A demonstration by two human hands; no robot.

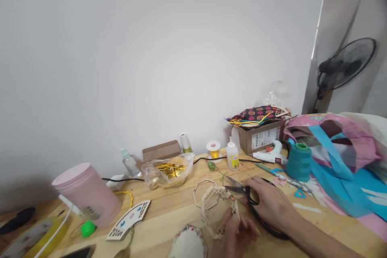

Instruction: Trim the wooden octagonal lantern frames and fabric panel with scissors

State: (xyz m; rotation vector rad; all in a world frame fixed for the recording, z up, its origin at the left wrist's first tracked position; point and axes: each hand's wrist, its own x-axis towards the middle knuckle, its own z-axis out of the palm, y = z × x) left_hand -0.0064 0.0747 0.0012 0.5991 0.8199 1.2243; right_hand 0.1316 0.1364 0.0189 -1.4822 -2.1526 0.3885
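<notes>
My left hand (232, 227), low in the view, has its fingers closed on a pale octagonal wooden frame (208, 219) with a cut-out lattice edge. To its right, my right hand (267, 199) grips a pair of black-handled scissors (242, 189). Their blades are parted and point left, by the upper edge of the frame and close to a thin green thread (223, 177). A thinner octagonal ring (198, 195) lies just behind the frame. Nearer the front edge is a pale panel with a patterned rim (187, 244). Motion blurs the fingers of my left hand.
A white glue bottle (232, 156), a yellow thread spool (214, 151), a glue gun (270, 154) and a teal thread cone (298, 163) stand behind and right. Leftward are a fan-shaped wooden piece (130, 219), a plastic bag (167, 170) and a pink canister (87, 193).
</notes>
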